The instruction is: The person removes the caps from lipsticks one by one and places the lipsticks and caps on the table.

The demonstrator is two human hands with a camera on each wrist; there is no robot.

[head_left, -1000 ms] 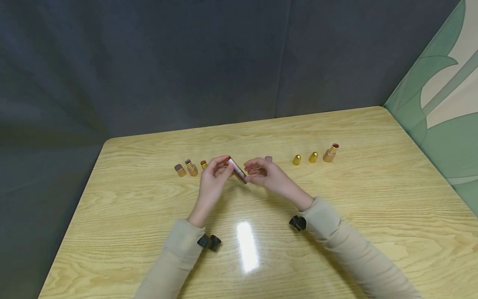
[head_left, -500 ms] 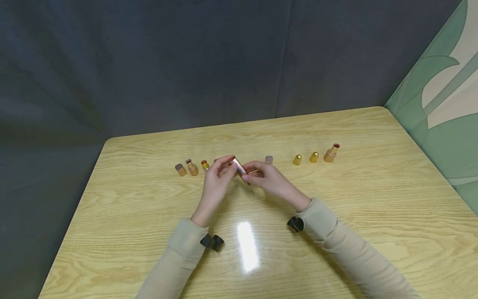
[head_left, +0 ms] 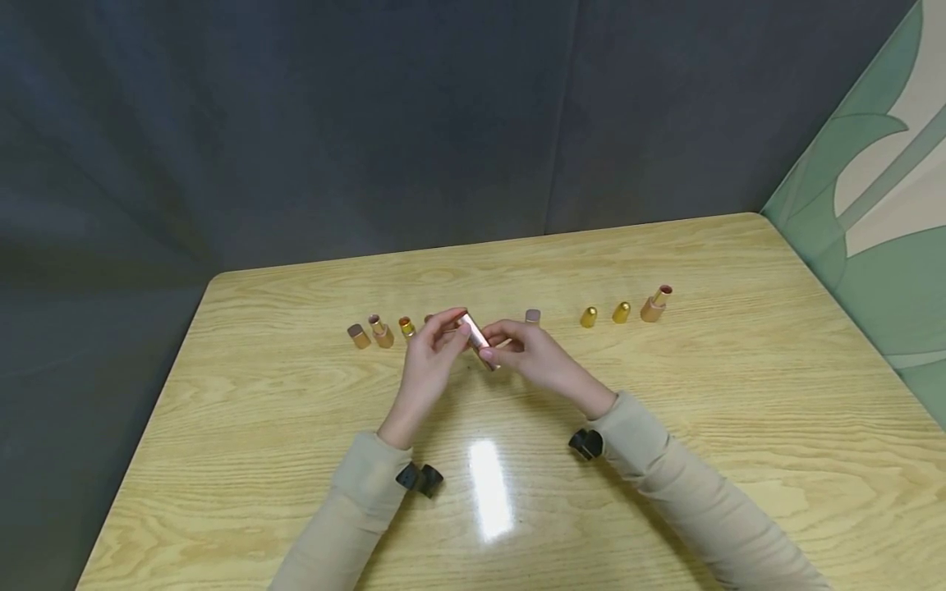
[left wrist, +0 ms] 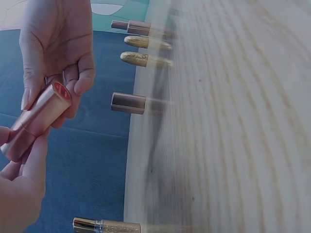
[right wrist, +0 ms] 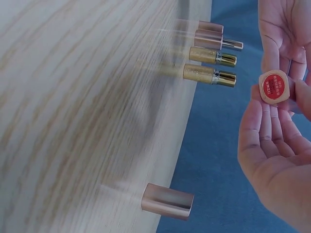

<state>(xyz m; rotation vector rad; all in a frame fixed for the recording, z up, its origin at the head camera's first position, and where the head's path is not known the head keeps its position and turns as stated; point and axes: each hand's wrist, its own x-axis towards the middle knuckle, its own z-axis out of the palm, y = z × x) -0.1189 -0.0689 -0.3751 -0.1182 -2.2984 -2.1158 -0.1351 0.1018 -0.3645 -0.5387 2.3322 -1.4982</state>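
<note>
A rose-gold lipstick tube (head_left: 475, 330) is held up over the table between both hands, tilted. My left hand (head_left: 429, 353) grips its upper end with thumb and fingers. At the lower end, my right hand (head_left: 528, 353) pinches the tube, its thumb lying on the side. The left wrist view shows the lipstick tube (left wrist: 36, 121) whole, a seam around its body and a red label on one end. In the right wrist view that red round label (right wrist: 274, 87) faces the camera. Behind the hands stands a rose-gold cap (head_left: 533, 316).
To the right stand gold bullet-shaped caps (head_left: 588, 317) and an uncapped rose-gold lipstick base (head_left: 654, 304). On the left are a rose-gold cap (head_left: 358, 336), another lipstick base (head_left: 381, 332) and a gold lipstick base (head_left: 406, 327). A dark curtain (head_left: 369, 131) hangs behind the table.
My right hand has come from just beside the tube to pinch its lower end. My left hand and the tube have shifted slightly right.
</note>
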